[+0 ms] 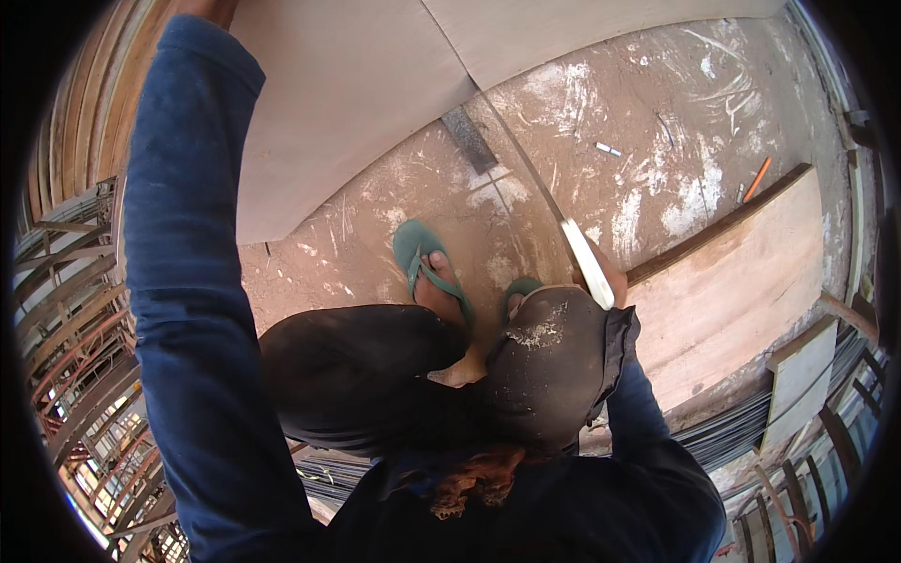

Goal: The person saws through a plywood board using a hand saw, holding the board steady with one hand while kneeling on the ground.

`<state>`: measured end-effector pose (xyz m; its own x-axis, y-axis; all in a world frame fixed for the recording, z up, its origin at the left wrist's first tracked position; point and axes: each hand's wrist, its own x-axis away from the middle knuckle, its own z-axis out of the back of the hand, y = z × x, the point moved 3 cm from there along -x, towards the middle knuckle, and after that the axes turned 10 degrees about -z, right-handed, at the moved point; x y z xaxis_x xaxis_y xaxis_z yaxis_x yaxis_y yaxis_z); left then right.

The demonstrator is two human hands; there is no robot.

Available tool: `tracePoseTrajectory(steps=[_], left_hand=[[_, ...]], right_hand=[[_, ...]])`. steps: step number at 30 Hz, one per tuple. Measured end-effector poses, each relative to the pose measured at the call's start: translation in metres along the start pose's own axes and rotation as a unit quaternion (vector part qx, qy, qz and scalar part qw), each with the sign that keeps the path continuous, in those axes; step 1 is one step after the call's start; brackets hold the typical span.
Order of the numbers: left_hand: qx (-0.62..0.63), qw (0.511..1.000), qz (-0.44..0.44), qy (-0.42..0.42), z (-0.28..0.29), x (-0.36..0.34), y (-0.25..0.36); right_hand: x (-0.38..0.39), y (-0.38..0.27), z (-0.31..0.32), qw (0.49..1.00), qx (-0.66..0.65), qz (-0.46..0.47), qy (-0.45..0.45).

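Note:
A handsaw with a long thin blade (pixel 526 155) and a white handle (pixel 588 265) is gripped by my right hand (pixel 612 274), beside my right knee. Its blade slants up and away to the near edge of a large pale plywood sheet (pixel 347 103), where it meets a narrow cut. That cut runs on across the sheet to the top of the view. My left arm stretches forward over the sheet's left side. Only a sliver of my left hand (pixel 214 9) shows at the top edge, and its fingers are out of sight.
A dark flat strip (pixel 469 141) lies under the sheet's edge. On the dusty floor lie a small white stick-like item (pixel 608 148) and an orange stick (pixel 757 178). A thick board (pixel 732 296) rests at right, near dark rods (pixel 723 441). Wooden frames (pixel 80 328) crowd the left.

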<state>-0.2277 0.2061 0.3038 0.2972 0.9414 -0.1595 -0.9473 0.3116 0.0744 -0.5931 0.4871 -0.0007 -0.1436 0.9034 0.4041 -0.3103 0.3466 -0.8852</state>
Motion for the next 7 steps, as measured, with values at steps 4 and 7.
tracePoseTrajectory(steps=[4,7], left_hand=[[0.011,1.0,-0.025,0.0,0.01,-0.004,0.012],[0.027,0.999,-0.007,-0.025,0.004,0.005,-0.002]], right_hand=[[-0.119,-0.05,-0.065,0.992,-0.011,0.127,0.025],[-0.05,-0.02,-0.042,0.994,-0.015,0.104,0.002]])
